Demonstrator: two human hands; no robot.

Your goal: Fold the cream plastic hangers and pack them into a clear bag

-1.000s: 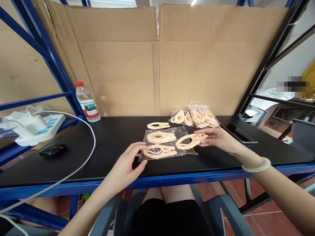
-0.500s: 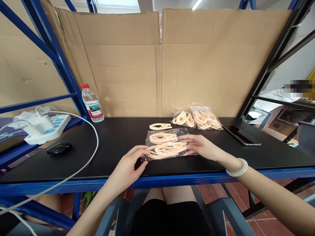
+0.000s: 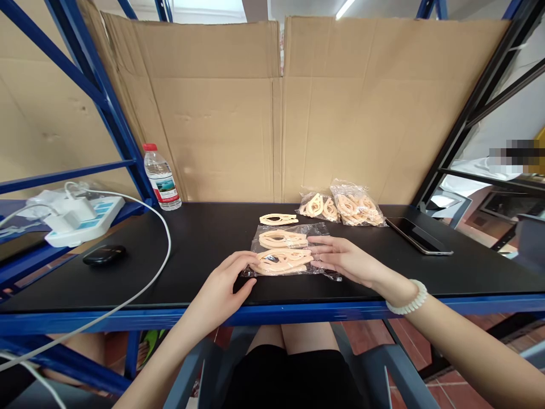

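Note:
A clear plastic bag (image 3: 320, 232) lies flat on the black table (image 3: 204, 238) with peach-coloured hair clips on it. My left hand (image 3: 221, 289) rests at the bag's left edge, thumb and fingers touching the stacked near clips (image 3: 283, 260). My right hand (image 3: 347, 258) lies flat on the bag, fingers stretched out against the right end of those clips. A second clip (image 3: 281, 238) lies farther back on the bag. A single loose clip (image 3: 277, 218) lies on the table behind it.
Two filled bags of clips (image 3: 343, 207) sit at the back by the cardboard wall (image 3: 272, 108). A phone (image 3: 419, 236) lies to the right. A water bottle (image 3: 160, 177), power strip (image 3: 79, 221) with white cable (image 3: 147, 267) and a black case (image 3: 104, 254) are at left.
My right hand carried a clip from the right and set it down on the near clips, then flattened beside them. My left hand stayed at the bag's left edge.

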